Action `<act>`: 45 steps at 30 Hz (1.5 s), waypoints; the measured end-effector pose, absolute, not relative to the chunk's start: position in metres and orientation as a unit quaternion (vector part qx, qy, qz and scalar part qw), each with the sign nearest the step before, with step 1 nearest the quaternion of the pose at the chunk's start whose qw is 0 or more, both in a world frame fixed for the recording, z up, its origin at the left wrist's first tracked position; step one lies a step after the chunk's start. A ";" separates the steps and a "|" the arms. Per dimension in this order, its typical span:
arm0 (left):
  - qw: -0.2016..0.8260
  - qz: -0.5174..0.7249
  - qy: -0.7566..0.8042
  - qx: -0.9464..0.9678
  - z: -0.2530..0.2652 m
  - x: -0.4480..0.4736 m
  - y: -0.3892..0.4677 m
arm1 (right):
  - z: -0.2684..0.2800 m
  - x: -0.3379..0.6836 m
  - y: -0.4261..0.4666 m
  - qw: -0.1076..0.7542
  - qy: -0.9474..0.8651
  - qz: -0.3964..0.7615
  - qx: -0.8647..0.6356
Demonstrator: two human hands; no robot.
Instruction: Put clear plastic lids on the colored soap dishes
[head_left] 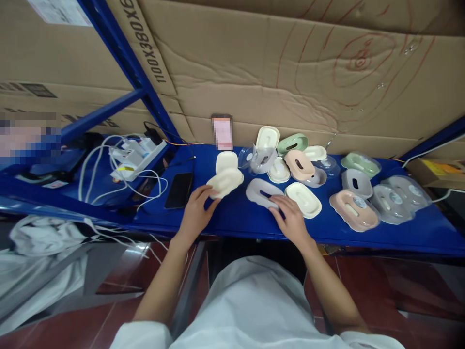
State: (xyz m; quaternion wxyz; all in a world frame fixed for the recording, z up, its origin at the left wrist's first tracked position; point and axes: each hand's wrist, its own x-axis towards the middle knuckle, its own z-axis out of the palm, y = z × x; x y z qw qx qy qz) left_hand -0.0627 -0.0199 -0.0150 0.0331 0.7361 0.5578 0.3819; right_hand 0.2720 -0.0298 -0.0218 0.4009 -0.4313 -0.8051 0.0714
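My left hand [198, 209] pinches a cream oval soap-dish tray [225, 183] at its near left edge, fingers above and thumb below; another cream tray [227, 161] lies just beyond it on the blue desk [232, 213]. My right hand [290, 217] has its fingers on the right end of a pale grey slotted soap dish [258, 190]; I cannot tell whether they grip it. Just right of that lies a cream oval dish [303, 199]. A black phone [178, 190] lies left of my hands.
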 end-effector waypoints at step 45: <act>0.034 0.397 0.456 0.795 -0.037 -0.010 -0.071 | 0.023 0.229 0.042 0.224 -0.916 -0.016 -0.334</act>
